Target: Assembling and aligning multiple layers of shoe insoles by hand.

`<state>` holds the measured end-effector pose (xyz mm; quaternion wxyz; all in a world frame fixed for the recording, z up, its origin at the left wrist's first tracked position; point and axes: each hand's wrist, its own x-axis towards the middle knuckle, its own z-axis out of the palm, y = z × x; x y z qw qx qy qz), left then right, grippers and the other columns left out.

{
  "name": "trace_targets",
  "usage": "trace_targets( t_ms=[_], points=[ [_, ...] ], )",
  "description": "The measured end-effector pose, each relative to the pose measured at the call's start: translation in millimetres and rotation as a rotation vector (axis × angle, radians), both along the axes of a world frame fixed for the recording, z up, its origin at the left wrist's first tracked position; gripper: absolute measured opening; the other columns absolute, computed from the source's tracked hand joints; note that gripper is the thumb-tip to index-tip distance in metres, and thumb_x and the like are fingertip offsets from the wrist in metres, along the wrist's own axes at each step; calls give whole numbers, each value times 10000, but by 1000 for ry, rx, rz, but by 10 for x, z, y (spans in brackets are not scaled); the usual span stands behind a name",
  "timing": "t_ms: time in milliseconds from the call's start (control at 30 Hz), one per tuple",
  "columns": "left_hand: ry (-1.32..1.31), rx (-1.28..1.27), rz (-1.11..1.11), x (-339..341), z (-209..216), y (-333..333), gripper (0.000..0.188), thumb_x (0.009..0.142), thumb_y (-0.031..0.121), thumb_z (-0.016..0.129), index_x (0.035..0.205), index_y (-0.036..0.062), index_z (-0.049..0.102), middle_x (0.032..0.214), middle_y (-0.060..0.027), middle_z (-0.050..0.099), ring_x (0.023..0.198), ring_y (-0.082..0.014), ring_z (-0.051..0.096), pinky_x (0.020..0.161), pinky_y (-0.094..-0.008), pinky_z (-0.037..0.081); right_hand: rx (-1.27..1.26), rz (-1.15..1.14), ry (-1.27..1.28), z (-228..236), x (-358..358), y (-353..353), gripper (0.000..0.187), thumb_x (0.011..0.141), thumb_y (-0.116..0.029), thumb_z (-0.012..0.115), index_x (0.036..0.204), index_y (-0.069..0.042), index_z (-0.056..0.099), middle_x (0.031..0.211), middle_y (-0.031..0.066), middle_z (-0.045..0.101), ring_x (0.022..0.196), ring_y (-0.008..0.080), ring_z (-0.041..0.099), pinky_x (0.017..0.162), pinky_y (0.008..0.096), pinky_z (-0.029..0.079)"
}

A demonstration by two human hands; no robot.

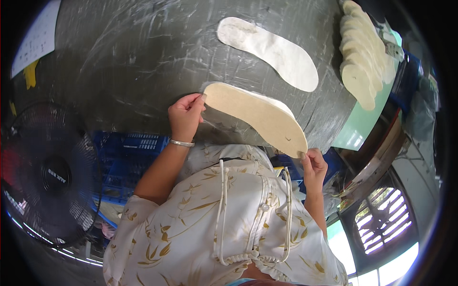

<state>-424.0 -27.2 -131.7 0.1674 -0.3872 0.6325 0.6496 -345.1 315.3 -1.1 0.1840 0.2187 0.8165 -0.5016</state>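
A beige insole [260, 114] is stretched between my two hands near the front edge of the dark work table [138, 62]. My left hand [186, 114] pinches its narrower left end between thumb and fingers. At the other end, the broader tip with a small dark mark is gripped by my right hand [314, 167]. Under the beige piece a white layer shows along its far edge; whether the two are joined I cannot tell. Farther back on the table lies a white insole [269, 52], flat and touched by neither hand.
An overlapping stack of cream insoles [360, 71] lies at the far right, beside a pale green sheet [360, 126]. A black fan [52, 174] stands at left, near blue crates [126, 143]. White paper [36, 38] and yellow tape [31, 75] are at the far left.
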Motion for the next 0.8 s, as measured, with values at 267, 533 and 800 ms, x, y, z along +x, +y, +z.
trace_targets(
  t_ms=[267, 533, 800],
  points=[
    [-38, -37, -50, -32, 63, -2, 192, 921, 147, 701, 989, -32, 715, 770, -54, 711, 506, -66, 590, 422, -190, 399, -60, -116, 6, -199, 120, 33, 79, 928, -19, 671, 999, 16, 669, 1156, 90, 617, 960, 105, 595, 817, 228, 499],
    [-68, -75, -65, -11, 32, -21, 210, 937, 163, 695, 1033, -24, 699, 811, -56, 707, 550, -80, 623, 424, -184, 401, -195, -308, -86, -485, 190, 67, 89, 946, -49, 671, 988, 28, 687, 1172, 89, 644, 976, 93, 588, 840, 226, 473],
    [-92, -98, -72, -31, 69, -24, 220, 942, 172, 691, 1046, -22, 687, 822, -58, 702, 604, -105, 665, 452, -188, 446, -213, -400, -167, -730, 199, 65, 120, 938, -84, 694, 986, 24, 714, 1076, 60, 689, 903, 75, 597, 803, 221, 487]
  ],
)
